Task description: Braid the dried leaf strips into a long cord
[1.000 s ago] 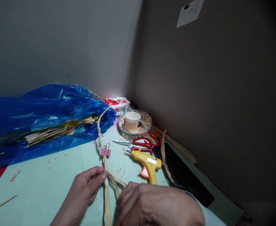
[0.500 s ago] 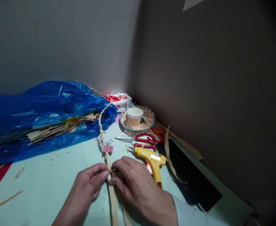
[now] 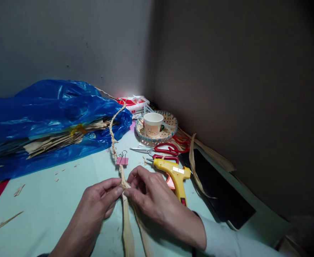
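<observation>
— What lay at the left edge of the table (image 3: 52, 200)?

— A blue plastic bag (image 3: 46, 117), crumpled, with dry tan strips (image 3: 55, 141) poking out of its open side. A few small scraps were scattered on the pale green top in front of it.

— And the thing in the hands?

— A braid (image 3: 113, 137) of dried tan leaf, thin and knotty like a plait. Its woven part ran from the hands toward the far edge, curving up onto the bag. A pink binder clip (image 3: 122, 160) was pinched onto it just beyond the fingers. The unwoven strands (image 3: 127, 228) were flat, wider, and trailed toward the near edge. So its long axis ran near to far, roughly down the middle of the table.

— How were the fingers?

— The left hand (image 3: 98, 201) pinched the braid at the working end, thumb and forefinger closed on it. The right hand (image 3: 151, 198) met it from the other side, fingertips gripping a strand at the same spot, the other fingers curled.

— Right of that?

— A yellow glue gun (image 3: 176, 176) lay just beside the right hand, nozzle toward the braid. Beyond it were red-handled scissors (image 3: 159, 150), then a small woven basket (image 3: 170, 130) holding a paper cup (image 3: 153, 123) near the far right corner, with a red and white packet (image 3: 132, 103) behind. A dark flat slab (image 3: 221, 192) lay along the right edge, a loose leaf strip (image 3: 193, 164) draped over it.
</observation>
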Motion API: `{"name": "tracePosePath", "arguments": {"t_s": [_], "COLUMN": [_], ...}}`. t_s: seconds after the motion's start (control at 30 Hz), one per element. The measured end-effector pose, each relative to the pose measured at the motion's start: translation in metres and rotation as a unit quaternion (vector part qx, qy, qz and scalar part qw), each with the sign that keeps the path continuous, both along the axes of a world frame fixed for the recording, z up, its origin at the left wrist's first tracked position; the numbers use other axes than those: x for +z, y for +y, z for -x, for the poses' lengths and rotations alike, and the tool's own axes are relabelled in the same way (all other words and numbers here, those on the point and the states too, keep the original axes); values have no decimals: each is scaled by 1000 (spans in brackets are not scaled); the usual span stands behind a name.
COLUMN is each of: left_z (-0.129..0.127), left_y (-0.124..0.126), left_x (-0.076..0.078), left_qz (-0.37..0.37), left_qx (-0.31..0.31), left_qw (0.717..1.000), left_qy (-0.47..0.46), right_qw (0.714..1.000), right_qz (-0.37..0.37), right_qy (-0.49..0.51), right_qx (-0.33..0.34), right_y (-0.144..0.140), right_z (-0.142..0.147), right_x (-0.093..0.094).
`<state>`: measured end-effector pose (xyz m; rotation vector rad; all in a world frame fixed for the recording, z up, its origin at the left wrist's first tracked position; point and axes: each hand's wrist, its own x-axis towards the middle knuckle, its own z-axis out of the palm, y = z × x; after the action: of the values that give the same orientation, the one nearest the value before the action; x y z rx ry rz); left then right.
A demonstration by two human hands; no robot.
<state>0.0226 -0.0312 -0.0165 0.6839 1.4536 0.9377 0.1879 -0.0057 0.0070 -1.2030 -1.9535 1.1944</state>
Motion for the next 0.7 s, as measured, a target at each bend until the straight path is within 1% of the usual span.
{"name": "tracePosePath", "arguments": {"t_s": [0.27,0.4,0.53,0.63,0.7], "left_z": [-4,-4,-4,-5,-6], "left_y": [1,-2,-3,-3,-2], "left_x": [5,7,6,6,5], "left_qz": [8,7,-11,-21,-20], "left_qx": [9,10,7,7,9], "left_qw": [1000,1000,1000,1000,1000], "left_qy": [16,6,13,22,21], "right_qw": [999,999,997,995,994], "right_qz": [30,16,7,-18,-38], "right_qy": [-28,-42,-75,-96,-99], "right_qx": [-14,-10,-20,-31,-26], "right_y": [2,2,0,-4,-5], "right_z": [1,1,2,3,3], "right_x": [-7,-7,-10,-13,-13]}}
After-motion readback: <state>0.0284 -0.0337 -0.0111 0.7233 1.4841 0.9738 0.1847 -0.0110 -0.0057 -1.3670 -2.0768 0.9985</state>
